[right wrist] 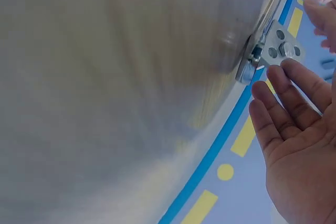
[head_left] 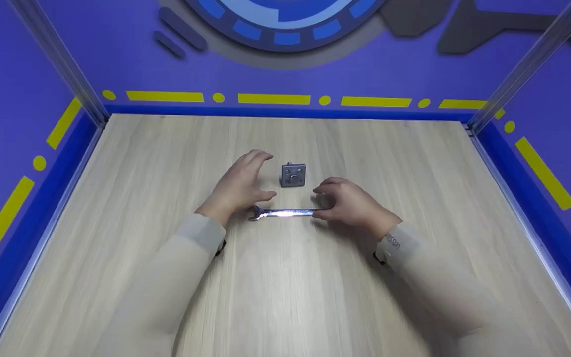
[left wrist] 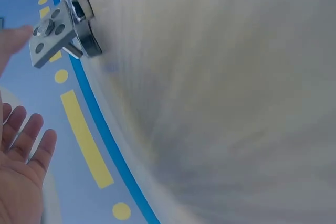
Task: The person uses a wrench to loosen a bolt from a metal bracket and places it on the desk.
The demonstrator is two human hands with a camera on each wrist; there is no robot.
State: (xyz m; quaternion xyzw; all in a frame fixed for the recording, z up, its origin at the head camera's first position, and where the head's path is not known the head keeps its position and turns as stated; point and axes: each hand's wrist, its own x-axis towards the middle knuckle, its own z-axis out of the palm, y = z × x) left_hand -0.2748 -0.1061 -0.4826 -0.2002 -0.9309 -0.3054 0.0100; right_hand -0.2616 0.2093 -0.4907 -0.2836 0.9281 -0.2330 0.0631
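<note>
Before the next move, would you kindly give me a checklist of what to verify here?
1. Square grey metal plate upright on the pale wooden table: ok.
2. Round metal bolt head visible on the plate: ok, seen at its centre.
3. Shiny silver metal wrench lying apart from the plate: ok, on the near side.
4. Left hand gripping the wrench: not ok, fingers open.
5. Right hand touching the wrench: cannot tell, it overlaps the right end.

Place: you're in a workshop-like booth (head_left: 8, 99), exact kind unclear | Around you: purple panels (head_left: 389, 74) with yellow dashes (head_left: 274, 99) left, right and ahead | Far corners: metal posts (head_left: 59, 54) | Before you: pale wood-grain tabletop (head_left: 285, 287) | Also within your reach: a shiny metal wrench (head_left: 286, 213)
</note>
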